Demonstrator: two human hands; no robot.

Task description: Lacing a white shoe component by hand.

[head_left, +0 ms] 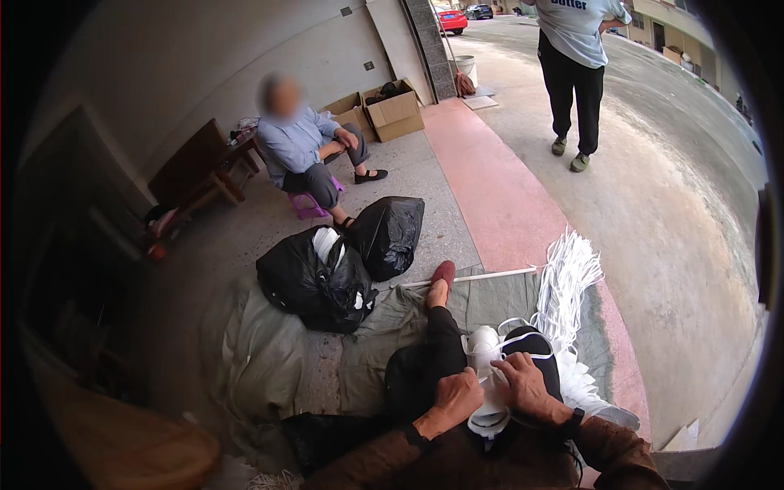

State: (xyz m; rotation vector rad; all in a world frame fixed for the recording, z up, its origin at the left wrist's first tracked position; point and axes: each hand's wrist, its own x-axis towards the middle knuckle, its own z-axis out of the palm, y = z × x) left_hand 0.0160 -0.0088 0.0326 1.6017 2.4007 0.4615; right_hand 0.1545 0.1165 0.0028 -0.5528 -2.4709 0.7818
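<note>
On your lap: both of your hands meet over a stack of white masks point(488, 384) resting between your thighs.
Left hand: your left hand point(457, 394) is curled into a loose fist, closed on the stack's left side.
Right hand: your right hand point(521, 382) lies fingers spread and bent over the stack's right side, pinching a thin white strap point(523, 336) that loops up past your knee.
Beyond the grip: white straps in a bundle point(565, 282) fan out just right of your knee, over a grey-green sheet point(327, 359).
Left of the grip: two black bags point(339, 265) stand well apart from your hands, the nearer one showing white at its mouth.
Farther off: a seated person point(306, 151) on a purple stool point(310, 204), cardboard boxes point(384, 110), and a standing person point(576, 65) on the road.
</note>
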